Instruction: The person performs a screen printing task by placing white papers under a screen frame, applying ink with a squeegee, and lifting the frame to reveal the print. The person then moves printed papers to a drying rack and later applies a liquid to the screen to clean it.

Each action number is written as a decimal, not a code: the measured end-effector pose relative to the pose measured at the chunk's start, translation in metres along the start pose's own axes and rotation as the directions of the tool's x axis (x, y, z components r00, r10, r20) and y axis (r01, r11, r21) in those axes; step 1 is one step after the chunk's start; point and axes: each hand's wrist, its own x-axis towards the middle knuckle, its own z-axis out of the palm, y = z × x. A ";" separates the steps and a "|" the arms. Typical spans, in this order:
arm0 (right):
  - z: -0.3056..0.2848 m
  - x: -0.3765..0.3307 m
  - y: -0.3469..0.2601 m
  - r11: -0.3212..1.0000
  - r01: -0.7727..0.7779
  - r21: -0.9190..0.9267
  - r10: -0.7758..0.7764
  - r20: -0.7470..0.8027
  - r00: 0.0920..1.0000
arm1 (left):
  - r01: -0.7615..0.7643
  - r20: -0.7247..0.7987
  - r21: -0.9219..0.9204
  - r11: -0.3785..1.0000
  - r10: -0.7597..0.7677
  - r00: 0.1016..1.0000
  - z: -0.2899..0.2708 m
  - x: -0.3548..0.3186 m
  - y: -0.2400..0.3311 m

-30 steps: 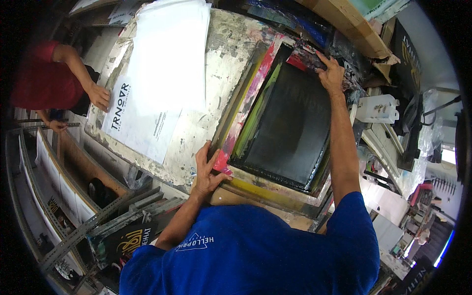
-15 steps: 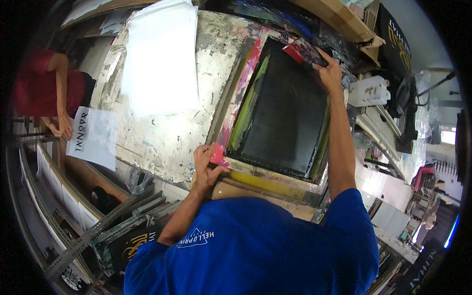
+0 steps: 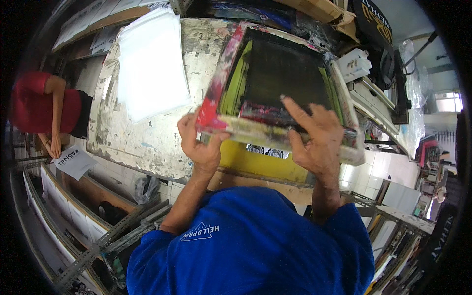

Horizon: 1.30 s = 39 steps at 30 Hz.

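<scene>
A screen-printing frame point(image 3: 212, 105), smeared with pink and red, is tilted with its near edge raised. Black ink covers its mesh point(image 3: 287, 69), with green strips along the sides. My left hand point(image 3: 200, 147) grips the near left corner, thumb on the near side. At the near end of the mesh lies an ink-stained squeegee point(image 3: 265, 112). My right hand point(image 3: 317, 137) is on it, index finger stretched over it and thumb towards me; the other fingers are partly hidden. Under the raised edge shows a yellow surface point(image 3: 236, 156) and part of a black-and-white print point(image 3: 265, 150).
White sheets point(image 3: 152, 69) are stacked on the paint-marked table point(image 3: 201, 49), left of the frame. At far left a person in red point(image 3: 37, 105) holds a printed sheet point(image 3: 76, 162) over a rack. A white plastic container point(image 3: 354, 65) stands beyond the frame's right side.
My right hand has come from the far end of the screen to the near end with the squeegee. The frame's near edge has risen. The co-worker's sheet has moved lower.
</scene>
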 end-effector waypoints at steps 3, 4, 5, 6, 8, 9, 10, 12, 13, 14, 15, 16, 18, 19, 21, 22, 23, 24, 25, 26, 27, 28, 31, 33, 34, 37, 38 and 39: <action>-0.027 0.027 0.003 0.987 0.089 -0.133 -0.108 -0.144 0.984 | 0.033 -0.112 -0.262 0.965 -0.064 0.992 0.023 0.045 0.037; -0.030 0.040 0.013 0.986 0.134 -0.099 -0.152 -0.211 0.966 | 0.000 -0.140 -0.402 0.916 -0.061 0.988 0.031 0.056 0.037; -0.036 0.054 0.024 0.982 0.177 -0.073 -0.190 -0.278 0.942 | -0.034 -0.165 -0.537 0.843 -0.066 0.984 0.040 0.066 0.035; -0.043 0.067 0.030 0.984 0.173 -0.042 -0.178 -0.244 0.953 | -0.088 -0.164 -0.528 0.844 0.001 0.986 0.050 0.077 0.027; -0.065 0.086 0.049 0.985 0.155 -0.081 -0.169 -0.213 0.962 | -0.084 -0.119 -0.581 0.810 0.018 0.993 0.078 0.092 0.016; -0.070 0.101 0.040 0.988 0.136 0.072 -0.112 -0.274 0.955 | -0.027 -0.065 -0.465 0.885 -0.004 0.998 0.092 0.100 -0.005; -0.070 0.119 0.031 0.962 0.143 0.232 -0.061 -0.329 0.942 | -0.001 -0.041 -0.377 0.926 -0.016 0.999 0.106 0.107 -0.023; -0.080 0.135 0.032 0.973 0.089 0.213 -0.028 -0.273 0.962 | 0.174 0.153 -0.242 0.955 -0.139 0.978 0.138 0.115 -0.059; -0.084 0.141 0.033 0.984 0.078 0.163 -0.037 -0.241 0.970 | 0.200 0.220 -0.120 0.973 -0.170 0.961 0.155 0.116 -0.085; -0.098 0.139 0.034 0.995 0.060 0.084 -0.041 -0.217 0.975 | 0.133 0.327 -0.002 0.991 -0.125 0.937 0.180 0.118 -0.119; -0.094 0.148 0.038 0.987 0.127 0.097 -0.099 -0.251 0.963 | 0.057 0.325 0.136 0.989 -0.098 0.941 0.188 0.117 -0.150; -0.103 0.148 0.041 0.988 0.143 0.062 -0.119 -0.295 0.948 | -0.037 0.372 0.218 0.975 -0.048 0.927 0.212 0.114 -0.164; -0.078 0.155 0.055 0.957 0.185 -0.225 -0.277 -0.503 0.819 | -0.146 0.378 0.394 0.907 -0.015 0.925 0.228 0.112 -0.181; -0.071 0.157 0.061 0.939 0.159 -0.304 -0.307 -0.533 0.789 | -0.162 0.423 0.461 0.872 -0.056 0.905 0.232 0.110 -0.179; -0.084 0.160 0.068 0.975 0.087 -0.202 -0.165 -0.408 0.898 | -0.212 0.508 0.568 0.795 -0.136 0.851 0.243 0.108 -0.164; -0.090 0.163 0.069 0.989 0.059 -0.138 -0.104 -0.348 0.932 | -0.214 0.503 0.569 0.794 -0.130 0.855 0.246 0.108 -0.164; -0.094 0.168 0.075 0.998 0.053 -0.043 -0.064 -0.299 0.952 | -0.215 0.496 0.572 0.791 -0.125 0.859 0.248 0.107 -0.164; -0.093 0.171 0.084 0.988 0.116 -0.105 -0.142 -0.297 0.944 | -0.215 0.488 0.577 0.788 -0.121 0.864 0.249 0.107 -0.165; -0.093 0.176 0.091 0.969 0.185 -0.165 -0.228 -0.293 0.928 | -0.172 0.463 0.519 0.837 -0.106 0.880 0.250 0.107 -0.172; -0.089 0.181 0.098 0.875 0.304 -0.377 -0.425 -0.298 0.855 | -0.130 0.433 0.459 0.879 -0.093 0.897 0.251 0.107 -0.182; -0.088 0.182 0.099 0.851 0.307 -0.427 -0.457 -0.311 0.833 | -0.090 0.399 0.395 0.914 -0.083 0.913 0.249 0.106 -0.192; -0.085 0.181 0.100 0.828 0.293 -0.479 -0.475 -0.319 0.820 | -0.006 0.381 0.352 0.936 -0.138 0.914 0.250 0.107 -0.187; -0.087 0.161 0.063 0.970 0.088 -0.225 -0.178 -0.417 0.891 | 0.177 0.325 0.212 0.961 -0.240 0.915 0.236 0.107 -0.154; -0.089 0.160 0.056 0.988 0.118 -0.100 -0.149 -0.414 0.898 | 0.205 0.250 0.119 0.971 -0.229 0.941 0.214 0.109 -0.148; -0.093 0.162 0.051 0.993 0.117 -0.016 -0.114 -0.386 0.916 | 0.177 0.213 0.084 0.981 -0.191 0.958 0.197 0.114 -0.152; -0.113 0.171 0.040 0.993 0.040 0.113 -0.016 -0.208 0.978 | 0.233 0.136 -0.058 0.971 -0.223 0.965 0.138 0.119 -0.160; -0.108 0.169 0.037 0.998 0.056 0.011 -0.051 -0.237 0.970 | 0.251 0.105 -0.092 0.964 -0.241 0.965 0.116 0.120 -0.166; -0.107 0.171 0.038 0.996 0.058 0.071 -0.038 -0.254 0.967 | 0.270 0.071 -0.122 0.955 -0.263 0.962 0.090 0.120 -0.172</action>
